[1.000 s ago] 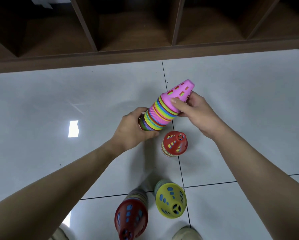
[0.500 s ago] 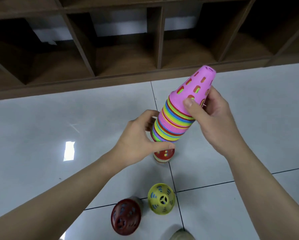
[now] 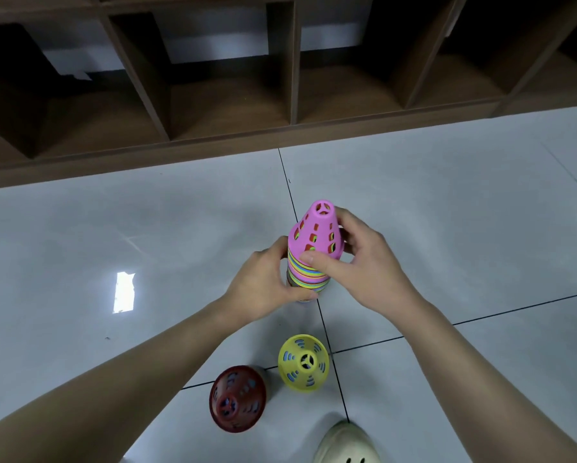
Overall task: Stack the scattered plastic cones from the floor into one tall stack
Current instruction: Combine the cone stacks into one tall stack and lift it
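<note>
Both forearms bare to the frame edge, no sleeves, no watch, no rings or bands in view. Left hand (image 3: 263,282) and right hand (image 3: 364,269) ungloved; fingers (image 3: 317,262) w/ short plain nails, no polish, thumbnail on the right one shows clearly. Well below the fingers, at frame bottom, one shoe (image 3: 345,444): cream/off-white, rounded toe, smooth moulded look, a couple of small dark holes on top, clog type. Rest of shoe cut off.

Glossy tile floor (image 3: 447,208), plastic cones (image 3: 315,242)
</note>
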Tool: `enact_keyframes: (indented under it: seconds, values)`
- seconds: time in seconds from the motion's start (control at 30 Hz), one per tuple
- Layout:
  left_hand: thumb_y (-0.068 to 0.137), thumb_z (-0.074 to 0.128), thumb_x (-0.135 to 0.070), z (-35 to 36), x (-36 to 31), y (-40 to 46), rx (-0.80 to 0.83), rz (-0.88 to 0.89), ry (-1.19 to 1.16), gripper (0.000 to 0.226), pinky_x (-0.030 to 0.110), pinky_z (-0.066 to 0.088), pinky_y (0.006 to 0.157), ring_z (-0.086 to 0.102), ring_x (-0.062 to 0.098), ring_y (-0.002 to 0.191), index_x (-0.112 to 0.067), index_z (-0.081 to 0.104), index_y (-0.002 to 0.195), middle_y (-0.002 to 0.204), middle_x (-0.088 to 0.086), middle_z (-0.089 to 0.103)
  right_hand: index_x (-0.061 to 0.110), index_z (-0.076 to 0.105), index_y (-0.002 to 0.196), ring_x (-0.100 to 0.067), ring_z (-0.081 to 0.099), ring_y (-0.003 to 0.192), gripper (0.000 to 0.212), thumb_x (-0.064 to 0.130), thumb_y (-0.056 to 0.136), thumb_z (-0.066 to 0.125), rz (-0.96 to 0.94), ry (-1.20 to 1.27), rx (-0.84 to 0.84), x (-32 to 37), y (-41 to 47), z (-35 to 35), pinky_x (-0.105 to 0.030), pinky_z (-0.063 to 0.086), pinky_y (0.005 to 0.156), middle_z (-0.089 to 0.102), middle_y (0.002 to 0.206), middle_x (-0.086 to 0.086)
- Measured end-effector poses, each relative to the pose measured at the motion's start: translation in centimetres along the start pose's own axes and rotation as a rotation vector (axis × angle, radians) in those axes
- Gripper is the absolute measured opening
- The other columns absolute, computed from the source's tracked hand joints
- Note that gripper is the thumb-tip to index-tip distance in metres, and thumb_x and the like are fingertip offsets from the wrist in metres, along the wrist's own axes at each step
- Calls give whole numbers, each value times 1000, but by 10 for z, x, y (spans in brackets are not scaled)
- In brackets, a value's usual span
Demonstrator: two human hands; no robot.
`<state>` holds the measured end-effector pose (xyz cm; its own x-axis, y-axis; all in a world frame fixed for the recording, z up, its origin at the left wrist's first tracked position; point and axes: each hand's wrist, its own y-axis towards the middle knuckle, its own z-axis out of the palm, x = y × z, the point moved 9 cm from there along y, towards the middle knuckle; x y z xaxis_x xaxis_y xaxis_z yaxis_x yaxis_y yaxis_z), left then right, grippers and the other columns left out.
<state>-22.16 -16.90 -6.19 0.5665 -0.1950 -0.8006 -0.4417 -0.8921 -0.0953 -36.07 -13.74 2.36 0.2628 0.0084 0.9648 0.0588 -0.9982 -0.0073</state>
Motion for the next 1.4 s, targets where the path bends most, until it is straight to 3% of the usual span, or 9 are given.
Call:
enact_keyframes:
  seconds: [0.17, 0.7, 0.8, 0.9, 1.0, 1.07, 1.2, 1.4]
  values:
    - [58, 83, -67, 8, 15, 6, 11, 32, 128, 82, 36, 53, 84, 63, 11, 100, -36, 55, 129, 108, -13, 69, 27, 59, 131, -11, 63, 110, 60, 22, 77, 86, 14, -56, 32, -19, 2, 9, -25, 52, 95, 67, 119, 10]
    - [66, 85, -56, 15, 30, 2, 89, -24, 96, 81, 38, 53, 91, 61, 11, 111, -36, 50, 136, 123, -13, 66, 29, 56, 131, -9, 64, 110, 56, 23, 82, 82, 64, -56, 22, -37, -8, 13, -25, 53, 96, 69, 116, 12]
    - [74, 85, -48, 6, 37, -5, 142, -54, 64, 70, 33, 50, 95, 61, 11, 110, -25, 57, 134, 127, -11, 66, 32, 43, 145, -3, 56, 124, 74, 31, 81, 81, 90, -74, 46, -38, -13, 15, -26, 46, 107, 59, 134, 16]
    - [79, 81, -44, -10, 53, -17, 137, -148, 20, 54, 27, 52, 87, 65, 15, 97, -19, 64, 124, 116, -6, 68, 31, 30, 150, 1, 44, 135, 85, 52, 79, 71, 93, -66, -71, -35, -32, 12, -31, 38, 113, 47, 143, 21]
    - [81, 80, -42, -13, 68, -31, 160, -184, -41, 42, 30, 55, 84, 68, 18, 88, -20, 68, 114, 103, -5, 71, 25, 39, 142, -14, 46, 137, 66, 45, 84, 63, -62, -119, -204, -12, -66, 10, -44, 43, 109, 48, 144, 10]
    - [82, 77, -41, -8, 77, -40, 199, -175, -20, 37, 30, 55, 82, 69, 17, 87, -19, 68, 110, 102, -5, 72, 16, 42, 140, -20, 43, 138, 67, 42, 83, 64, -166, -228, -220, -2, -86, 12, -46, 41, 109, 45, 144, 3]
    - [91, 73, -23, 7, 84, -49, 253, -110, 40, 17, 22, 51, 79, 67, 13, 84, -19, 69, 107, 95, -4, 73, 8, 46, 139, -20, 42, 137, 75, 48, 79, 67, -116, -309, -258, -13, -103, 7, -45, 42, 108, 45, 142, -3]
    - [91, 72, -18, 15, 81, -43, 253, -100, -9, 15, 13, 47, 74, 63, 8, 78, -27, 67, 102, 94, -5, 73, 12, 53, 129, -20, 50, 127, 66, 44, 74, 73, -134, -286, -228, -14, -102, 12, -38, 48, 98, 51, 131, -1]
